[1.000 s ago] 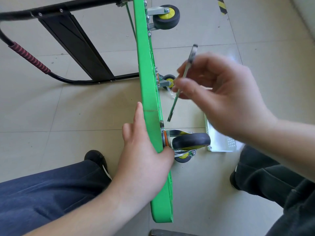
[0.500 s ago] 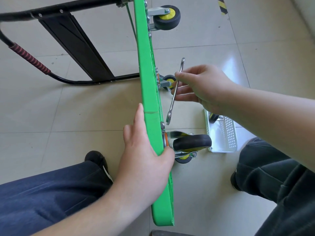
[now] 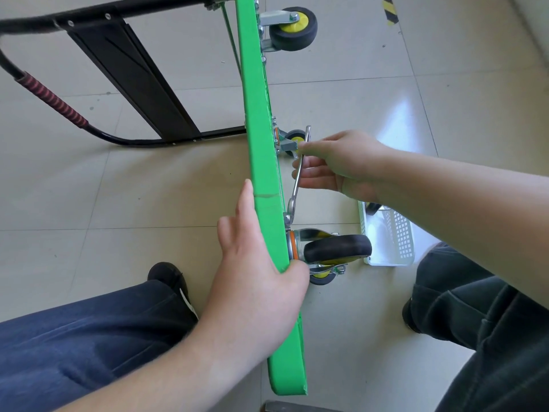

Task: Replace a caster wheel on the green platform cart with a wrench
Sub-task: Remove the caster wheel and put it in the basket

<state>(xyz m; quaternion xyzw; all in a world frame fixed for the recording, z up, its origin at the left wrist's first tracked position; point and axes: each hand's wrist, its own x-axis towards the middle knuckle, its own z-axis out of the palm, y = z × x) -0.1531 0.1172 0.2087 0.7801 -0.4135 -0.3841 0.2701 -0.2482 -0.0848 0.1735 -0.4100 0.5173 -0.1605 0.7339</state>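
Beige tiled floor (image 3: 89, 188) carrying a green plastic platform cart (image 3: 261, 162) stood on its long edge, deck facing left and underside facing right. Black tubular folding handle (image 3: 124, 84) with a red-and-black ribbed grip (image 3: 52, 99) lies to the left of the deck. Left hand (image 3: 255, 278) grips the upper edge of the deck, fingers spread flat on the left face and thumb curled over to the wheel side. Right hand (image 3: 338, 165) pinches the shank of a slim silver metal wrench (image 3: 298, 173), whose lower end meets the fastener just above the nearest black caster wheel with yellow hub (image 3: 335, 249). White perforated plastic basket (image 3: 392, 236) sits on the floor just beside that wheel. No brand, label or legible writing shows.
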